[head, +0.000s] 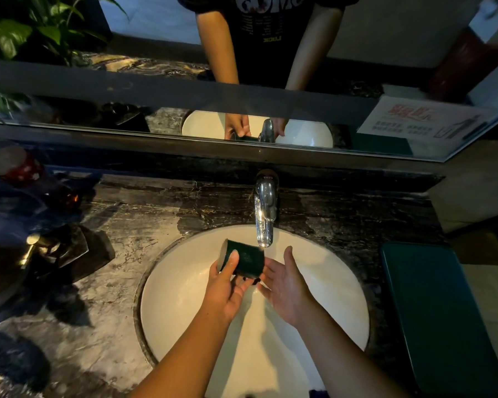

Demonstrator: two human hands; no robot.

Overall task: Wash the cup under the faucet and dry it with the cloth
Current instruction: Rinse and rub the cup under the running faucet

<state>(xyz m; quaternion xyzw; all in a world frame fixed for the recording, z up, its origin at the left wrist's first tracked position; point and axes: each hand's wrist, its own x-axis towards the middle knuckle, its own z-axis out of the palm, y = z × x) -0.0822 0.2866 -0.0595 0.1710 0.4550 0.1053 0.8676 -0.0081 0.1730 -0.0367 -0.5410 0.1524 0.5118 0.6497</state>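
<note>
Over the sink, left hand grips cup beneath faucet; right hand relaxed beside it.

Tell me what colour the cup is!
The cup is dark green, clearest in the head view.

Our left hand and right hand are bare, and so are both forearms up to the elbows. Our reflection shows us in a black short-sleeved T-shirt, with big white letters across the chest, rows of faint small print beneath, and one short yellowish word lowest.
</note>
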